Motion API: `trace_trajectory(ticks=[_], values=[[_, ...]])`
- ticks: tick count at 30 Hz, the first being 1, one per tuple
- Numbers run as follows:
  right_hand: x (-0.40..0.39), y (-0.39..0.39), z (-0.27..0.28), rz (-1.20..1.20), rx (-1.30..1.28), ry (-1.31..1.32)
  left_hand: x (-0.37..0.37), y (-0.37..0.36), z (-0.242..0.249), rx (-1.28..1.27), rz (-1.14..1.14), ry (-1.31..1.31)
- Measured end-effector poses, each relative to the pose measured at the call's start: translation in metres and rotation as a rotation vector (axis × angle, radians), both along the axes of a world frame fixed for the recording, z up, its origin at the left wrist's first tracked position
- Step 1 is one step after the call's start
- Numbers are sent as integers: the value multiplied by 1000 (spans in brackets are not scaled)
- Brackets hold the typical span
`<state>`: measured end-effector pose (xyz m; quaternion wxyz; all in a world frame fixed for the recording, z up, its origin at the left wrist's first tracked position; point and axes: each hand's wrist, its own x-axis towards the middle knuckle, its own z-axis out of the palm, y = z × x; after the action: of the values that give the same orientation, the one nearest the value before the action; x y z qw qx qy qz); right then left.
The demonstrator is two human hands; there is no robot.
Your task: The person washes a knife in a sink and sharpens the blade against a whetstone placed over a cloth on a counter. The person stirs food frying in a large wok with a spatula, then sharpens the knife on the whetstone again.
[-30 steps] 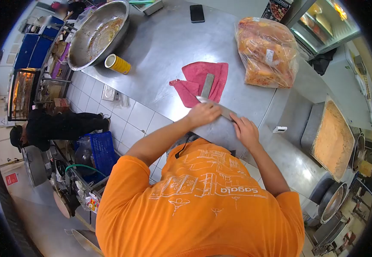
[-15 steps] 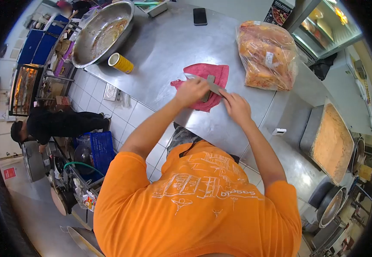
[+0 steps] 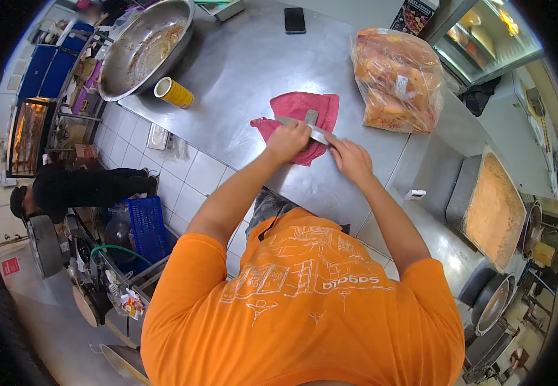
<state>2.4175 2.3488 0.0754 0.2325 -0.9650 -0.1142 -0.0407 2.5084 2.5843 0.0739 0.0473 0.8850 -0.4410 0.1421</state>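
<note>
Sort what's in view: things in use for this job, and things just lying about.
In use:
Knife, right hand on its handle, left hand at its blade
Grey bar, under the knife
Red cloth, under the bar

Apparently just lying about:
Phone
Yellow container
Large metal bowl
Bag of what looks like meat
Tray with tan contents

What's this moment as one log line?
left hand: on knife blade | right hand: holding knife | knife: across grey bar | grey bar: on red cloth
</note>
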Motion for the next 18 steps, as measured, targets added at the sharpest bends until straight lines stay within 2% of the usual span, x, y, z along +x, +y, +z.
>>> trace_trajectory(ticks=[3, 6, 9, 12, 15, 18], values=[[-53, -8, 13, -92, -1, 41, -30, -17, 6, 15, -102, 53], [-99, -19, 11, -87, 38, -41, -67, -28, 10, -19, -211, 26], [-140, -29, 38, -139, -41, 120, -99, -44, 8, -89, -269, 91], [-185, -43, 58, -203, -55, 134, -128, -66, 25, -135, -362, 124], [-187, -46, 69, -237, 135, 108, -121, -68, 46, -178, -396, 133], [-138, -37, 63, -240, 382, 306, -74, -52, 63, -155, -425, 117]])
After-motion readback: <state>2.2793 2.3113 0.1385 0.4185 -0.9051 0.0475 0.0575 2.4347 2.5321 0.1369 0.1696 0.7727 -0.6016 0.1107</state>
